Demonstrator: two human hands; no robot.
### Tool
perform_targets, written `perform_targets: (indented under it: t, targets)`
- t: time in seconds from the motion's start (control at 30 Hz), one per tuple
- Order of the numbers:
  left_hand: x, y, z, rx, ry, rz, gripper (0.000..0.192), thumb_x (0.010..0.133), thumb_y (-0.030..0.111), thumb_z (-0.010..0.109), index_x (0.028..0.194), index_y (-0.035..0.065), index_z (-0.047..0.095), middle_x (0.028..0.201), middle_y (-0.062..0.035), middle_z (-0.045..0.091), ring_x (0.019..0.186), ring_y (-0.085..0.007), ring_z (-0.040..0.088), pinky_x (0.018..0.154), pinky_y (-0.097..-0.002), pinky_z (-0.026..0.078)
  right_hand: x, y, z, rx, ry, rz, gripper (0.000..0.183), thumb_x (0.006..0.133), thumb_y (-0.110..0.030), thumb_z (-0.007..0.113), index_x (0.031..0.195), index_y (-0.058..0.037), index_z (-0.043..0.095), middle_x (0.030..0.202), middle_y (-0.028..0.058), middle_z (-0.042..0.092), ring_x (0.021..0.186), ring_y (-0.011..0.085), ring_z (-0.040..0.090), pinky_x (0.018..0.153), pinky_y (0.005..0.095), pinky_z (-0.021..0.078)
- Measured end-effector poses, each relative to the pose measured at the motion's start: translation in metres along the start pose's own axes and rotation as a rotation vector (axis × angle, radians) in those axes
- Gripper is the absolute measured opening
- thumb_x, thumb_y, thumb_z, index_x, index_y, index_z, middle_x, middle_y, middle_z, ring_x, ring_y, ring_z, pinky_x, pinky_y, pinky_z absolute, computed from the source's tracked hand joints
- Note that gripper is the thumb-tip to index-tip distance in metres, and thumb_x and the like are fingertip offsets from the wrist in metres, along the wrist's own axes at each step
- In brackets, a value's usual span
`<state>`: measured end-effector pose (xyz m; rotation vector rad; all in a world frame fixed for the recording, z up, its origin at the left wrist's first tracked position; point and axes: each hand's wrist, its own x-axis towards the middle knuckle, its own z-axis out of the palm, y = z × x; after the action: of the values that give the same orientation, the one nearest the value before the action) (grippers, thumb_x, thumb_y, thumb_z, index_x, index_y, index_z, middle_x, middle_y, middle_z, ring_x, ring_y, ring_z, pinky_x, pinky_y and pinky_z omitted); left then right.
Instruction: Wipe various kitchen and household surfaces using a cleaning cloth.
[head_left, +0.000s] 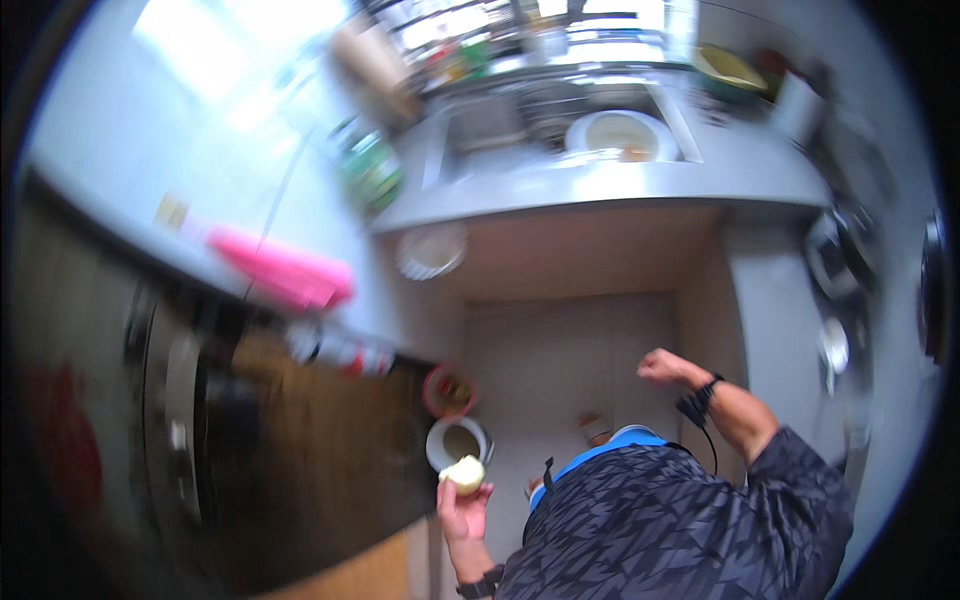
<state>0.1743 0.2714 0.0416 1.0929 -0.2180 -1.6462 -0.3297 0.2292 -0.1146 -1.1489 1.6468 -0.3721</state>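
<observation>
My left hand (463, 519) holds a pale yellow, roundish piece of food (465, 474), perhaps a peeled vegetable or fruit, between thumb and fingers. Just beyond it a white bucket (433, 448) stands on the floor, its inside greyish. A red-rimmed container (426, 394) with unclear contents is beside the bucket. To the right, my right hand (663, 367) hangs in the air over the floor, its fingers curled into a loose fist. Nothing shows in that fist, and it touches nothing visible.
Ahead, a counter holds a sink (688, 127) with a white basin (664, 139) in it. A green-tinted bottle (369, 169) and a pink item (285, 270) lie along the left counter. A ladle (834, 346) and a pan (834, 255) are at right.
</observation>
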Motion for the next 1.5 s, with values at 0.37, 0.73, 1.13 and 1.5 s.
perform_targets:
  t: [0.37, 0.73, 1.13, 1.5]
  targets:
    - [-0.178, 0.008, -0.126, -0.276, 0.359, 0.333, 0.030, 0.099, 0.026, 0.057, 0.123, 0.0081, 0.058, 0.117, -0.0170, 0.067, 0.089, -0.0283, 0.069, 0.081, -0.0434, 0.058, -0.042, -0.043, 0.135, -0.278, -0.421, 0.289, 0.016, 0.089, -0.014, 0.059, 0.084, -0.0003, 0.064, 0.069, 0.0070, 0.061, 0.055, 0.0207, 0.059, 0.047, 0.0358, 0.0451]
    - [-0.343, 0.030, -0.357, -0.431, 0.481, 0.528, 0.034, 0.101, 0.029, 0.054, 0.126, 0.0057, 0.051, 0.114, -0.0166, 0.066, 0.087, -0.0264, 0.067, 0.082, -0.0451, 0.056, -0.063, -0.087, 0.336, -0.217, -0.430, 0.413, 0.021, 0.093, -0.020, 0.055, 0.084, -0.0026, 0.063, 0.082, 0.0110, 0.066, 0.071, 0.0262, 0.067, 0.058, 0.0418, 0.0533]
    - [-0.494, 0.050, -0.534, -0.576, 0.837, 0.706, 0.038, 0.102, 0.033, 0.050, 0.129, 0.0067, 0.048, 0.119, -0.0160, 0.063, 0.090, -0.0283, 0.065, 0.079, -0.0450, 0.055, -0.021, -0.138, 0.619, -0.410, -1.060, 0.325, 0.030, 0.099, -0.030, 0.055, 0.105, -0.0027, 0.066, 0.102, 0.0157, 0.070, 0.081, 0.0290, 0.069, 0.064, 0.0465, 0.0566]
    - [-0.492, 0.179, -0.696, -0.856, 0.878, 0.816, 0.031, 0.100, 0.028, 0.054, 0.121, 0.0061, 0.050, 0.116, -0.0158, 0.064, 0.092, -0.0340, 0.067, 0.080, -0.0512, 0.057, 0.010, -0.265, 0.860, -1.153, -1.412, -0.529, 0.023, 0.084, -0.028, 0.064, 0.081, -0.0059, 0.069, 0.075, 0.0157, 0.069, 0.072, 0.0320, 0.072, 0.062, 0.0514, 0.0580]
